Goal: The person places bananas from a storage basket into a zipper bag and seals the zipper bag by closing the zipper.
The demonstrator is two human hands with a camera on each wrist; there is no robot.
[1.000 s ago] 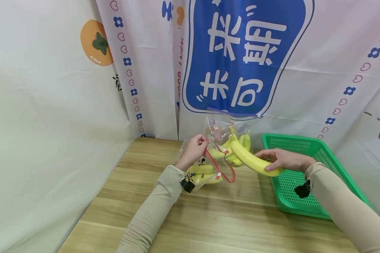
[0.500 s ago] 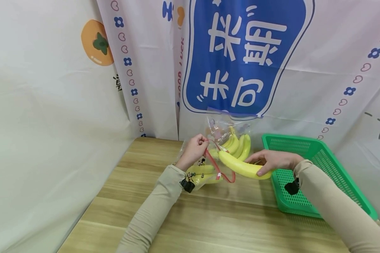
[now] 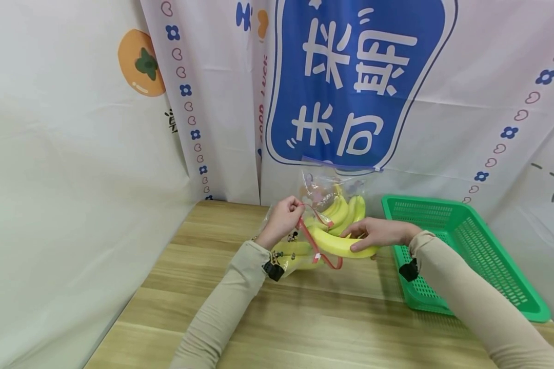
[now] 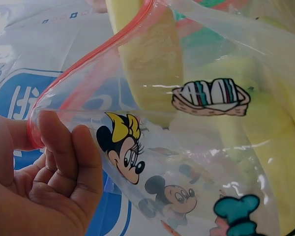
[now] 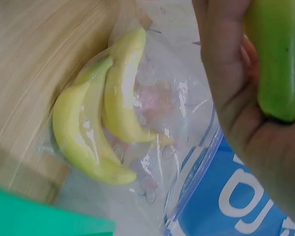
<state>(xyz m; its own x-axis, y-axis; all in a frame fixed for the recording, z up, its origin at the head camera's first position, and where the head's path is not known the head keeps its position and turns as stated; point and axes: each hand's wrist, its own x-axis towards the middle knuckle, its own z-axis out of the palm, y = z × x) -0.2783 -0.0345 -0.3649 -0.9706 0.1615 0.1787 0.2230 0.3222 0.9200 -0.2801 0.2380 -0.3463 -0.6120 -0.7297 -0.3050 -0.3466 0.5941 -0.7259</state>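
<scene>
In the head view my left hand (image 3: 283,220) pinches the red-edged mouth of a clear zip bag (image 4: 187,147) printed with cartoon figures, holding it open. Bananas (image 3: 292,250) lie inside that bag. My right hand (image 3: 380,232) grips a single banana (image 3: 337,244), whose far end is within the bag's mouth. The right wrist view shows the green stem end of this banana (image 5: 280,73) against my palm. Through the bag's clear wall in the left wrist view, the entering banana (image 4: 150,64) shows past the red edge.
Behind the hands a second clear bag (image 3: 320,179) with a purple zip leans on the printed curtain (image 3: 443,138), with several bananas (image 3: 351,212) in it. A green mesh basket (image 3: 485,251) stands at the right of the wooden table (image 3: 304,328).
My right hand has moved left from above the basket's edge, carrying the banana, and its tip has passed into the red-edged bag. My left hand has stayed in place.
</scene>
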